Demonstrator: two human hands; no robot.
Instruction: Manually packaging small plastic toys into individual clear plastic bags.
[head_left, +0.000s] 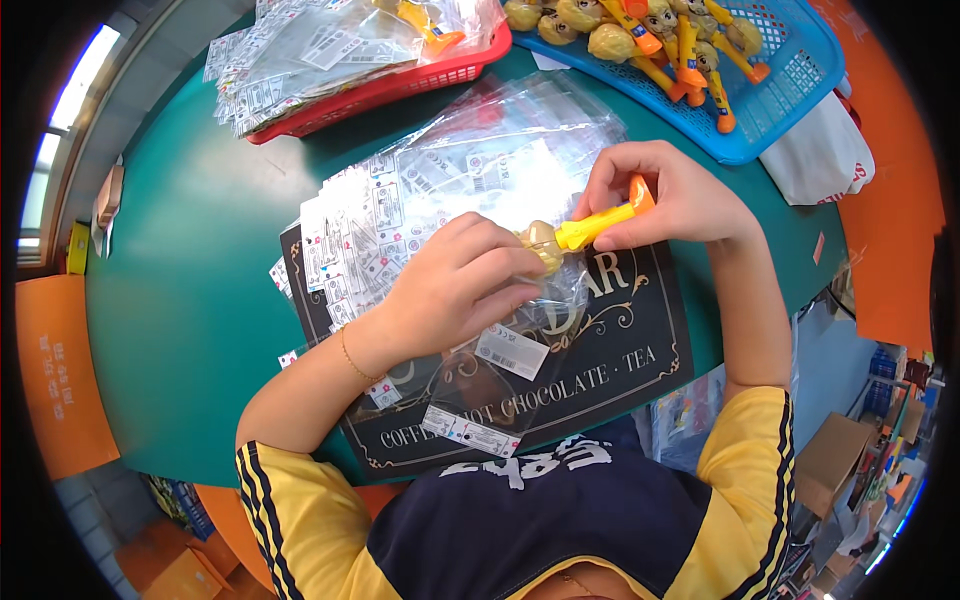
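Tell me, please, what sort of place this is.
Probably a small packing workshop: stacked clear plastic bags, a blue plastic basket of doll-headed toys, and a red plastic basket heaped with more bags.

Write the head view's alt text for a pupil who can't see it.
A right hand grips a yellow toy over clear bags; the left hand is at the toy's head. Beyond, on a green table, a red basket holds bags and a blue basket toys.

Bright window, glare on bags, fisheye distortion

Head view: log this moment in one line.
right hand: holding yellow doll-headed toy | left hand: at toy's head | below: clear bag, black placemat
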